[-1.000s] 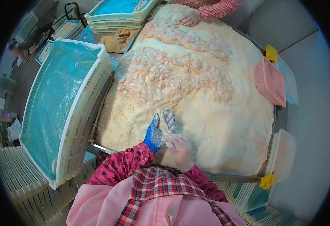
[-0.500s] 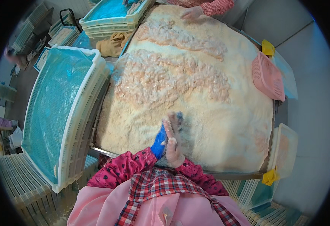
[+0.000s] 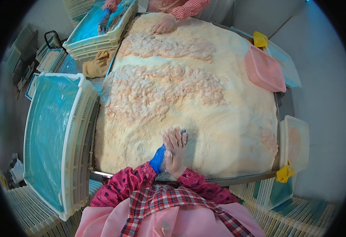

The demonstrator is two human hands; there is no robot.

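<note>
Two hands meet over the near edge of the surface (image 3: pixel 242 179), between centre and left. Left hand (image 3: pixel 158 159): blue glove, mostly hidden behind the other; only wrist side and a dark fingertip show. Right hand (image 3: pixel 174 152): translucent glove, laid against the left, fingers straight, bits of white on them. Neither looks clenched where seen; palms hidden, so cannot tell whether either grasps anything. Pale powder (image 3: pixel 228 130) covers most of the surface. Wet pink pieces lie on it in two bands: the larger band (image 3: pixel 161 89) across the surface's middle and left, beyond the hands and apart from them; the smaller band (image 3: pixel 165 47) toward the surface's far edge. At that edge, a co-worker's hand (image 3: pixel 164 24) rests at the powder; a blue-gloved hand (image 3: pixel 104 21) is over the far trays (image 3: pixel 98 43), off the surface's far left corner. Left of the surface: near trays (image 3: pixel 72 130), blue sheet (image 3: pixel 48 138) on top, and a tan cloth (image 3: pixel 97 64). At the surface's right edge: pink basket (image 3: pixel 264 69).
</note>
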